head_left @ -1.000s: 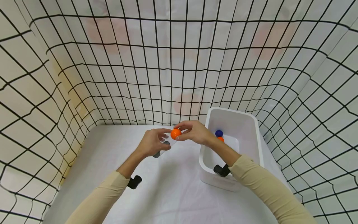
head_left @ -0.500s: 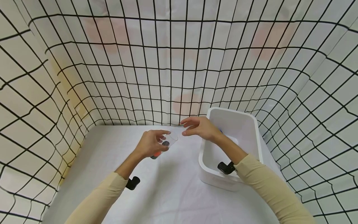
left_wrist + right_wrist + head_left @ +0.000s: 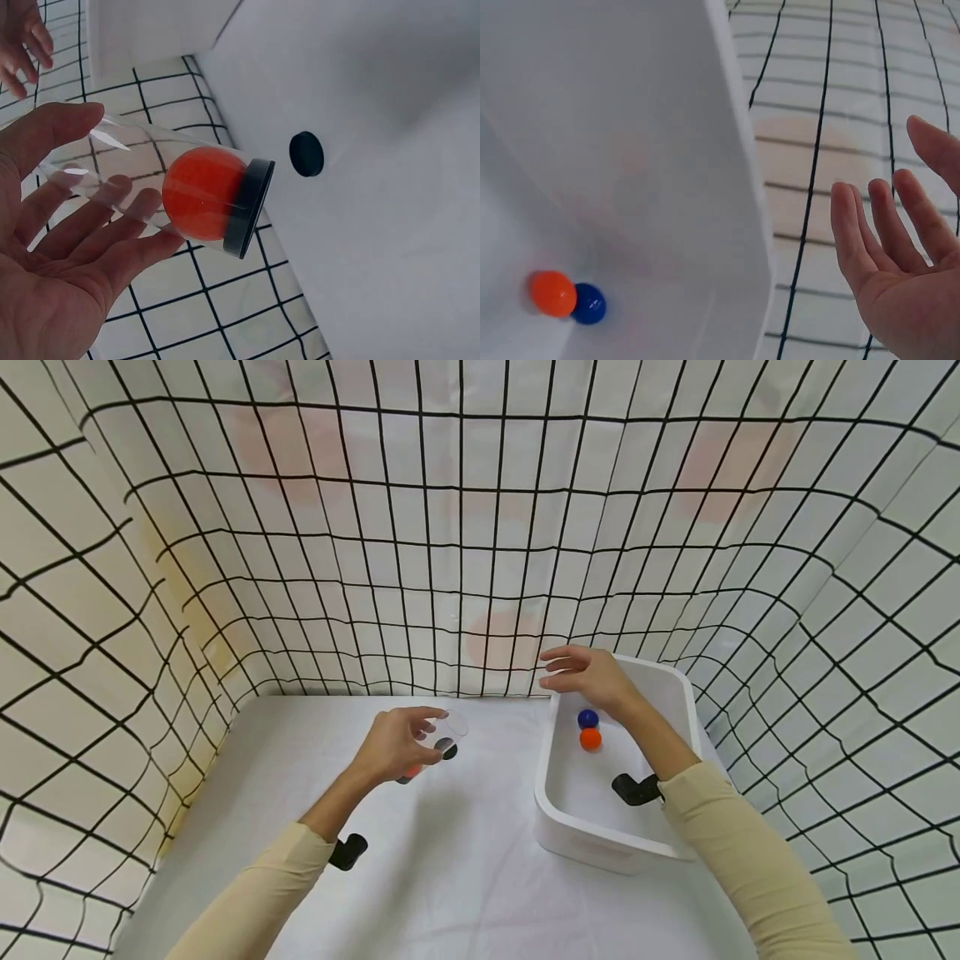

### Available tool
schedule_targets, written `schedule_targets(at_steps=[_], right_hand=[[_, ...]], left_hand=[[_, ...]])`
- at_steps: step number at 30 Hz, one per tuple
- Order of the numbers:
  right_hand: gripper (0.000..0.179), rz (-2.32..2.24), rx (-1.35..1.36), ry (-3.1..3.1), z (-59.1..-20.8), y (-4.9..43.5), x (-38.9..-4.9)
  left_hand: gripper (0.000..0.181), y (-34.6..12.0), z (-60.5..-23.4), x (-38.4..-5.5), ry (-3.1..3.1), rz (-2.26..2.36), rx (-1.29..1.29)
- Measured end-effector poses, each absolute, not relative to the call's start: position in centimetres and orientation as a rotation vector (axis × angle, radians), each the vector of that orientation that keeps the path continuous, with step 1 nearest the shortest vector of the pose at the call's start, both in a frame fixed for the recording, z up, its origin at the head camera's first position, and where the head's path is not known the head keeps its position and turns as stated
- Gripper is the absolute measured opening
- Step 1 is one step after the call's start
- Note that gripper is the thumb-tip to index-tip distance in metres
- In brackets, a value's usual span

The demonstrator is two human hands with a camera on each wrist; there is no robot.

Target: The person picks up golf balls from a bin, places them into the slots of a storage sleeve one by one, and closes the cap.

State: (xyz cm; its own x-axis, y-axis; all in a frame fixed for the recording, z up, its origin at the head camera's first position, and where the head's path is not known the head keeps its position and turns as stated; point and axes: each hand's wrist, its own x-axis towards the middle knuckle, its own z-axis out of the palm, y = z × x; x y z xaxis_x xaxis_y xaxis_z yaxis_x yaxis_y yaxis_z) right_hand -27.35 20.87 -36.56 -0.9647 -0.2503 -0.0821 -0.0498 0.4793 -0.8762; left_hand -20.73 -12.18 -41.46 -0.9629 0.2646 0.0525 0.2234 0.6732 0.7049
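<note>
My left hand [image 3: 390, 745] grips a clear plastic tube [image 3: 139, 146] held tilted above the table. An orange ball [image 3: 201, 193] sits inside, down against the black cap [image 3: 251, 210] that closes the tube's lower end. The upper end shows a round clear rim near my fingertips. A second black cap [image 3: 448, 748] lies on the white table behind the tube. My right hand [image 3: 588, 678] hovers over the back left corner of a white bin [image 3: 592, 852], fingers loosely spread and holding nothing. On the bin's floor an orange ball [image 3: 590, 739] and a dark blue ball [image 3: 588, 719] lie side by side.
A black net [image 3: 495, 535] rises around the back and both sides of the white table [image 3: 300, 752]. The bin stands on the right, close to the net. A black wrist camera [image 3: 636, 789] on my right arm overlaps the bin in the head view.
My right hand let the orange ball go into the tube, where it slid to the capped end. The right hand then moved right, over the bin. My left hand shifted slightly left with the tube.
</note>
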Motion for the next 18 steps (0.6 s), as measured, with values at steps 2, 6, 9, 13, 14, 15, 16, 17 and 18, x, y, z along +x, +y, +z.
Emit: schedule_targets(at_steps=[2, 6, 9, 13, 14, 15, 16, 17, 18], right_hand=[[0.053, -1.492, -0.225, 2.532, -36.9, 21.8, -27.8], [0.053, -1.506, -0.141, 2.539, -38.4, 23.5, -28.9], [0.053, -1.519, -0.054, 2.522, -39.9, 24.5, -29.5], [0.054, -1.522, 0.039, 2.501, -42.1, 25.6, -30.3], [0.055, -1.507, 0.047, 2.506, -42.8, 25.8, -30.4], [0.055, -1.493, 0.062, 2.510, -43.4, 26.1, -30.6], [0.055, -1.481, 0.072, 2.512, -44.0, 26.3, -30.7], [0.055, -1.464, 0.082, 2.513, -44.6, 26.5, -30.8], [0.054, -1.444, 0.090, 2.513, -45.2, 26.8, -31.0]], left_hand=[[0.055, -12.4, -41.5, -20.7, 2.830, 1.178, 0.400], [0.054, -12.8, -41.5, -20.6, 2.836, 1.175, 0.387], [0.055, -13.1, -41.5, -20.5, 2.837, 1.173, 0.379], [0.055, -13.3, -41.5, -20.3, 2.836, 1.184, 0.361], [0.055, -13.3, -41.5, -20.3, 2.837, 1.186, 0.360], [0.055, -13.4, -41.6, -20.3, 2.836, 1.188, 0.360], [0.055, -13.4, -41.7, -20.3, 2.834, 1.189, 0.353], [0.055, -13.5, -41.8, -20.2, 2.834, 1.187, 0.352], [0.055, -13.5, -41.8, -20.2, 2.833, 1.183, 0.352]])
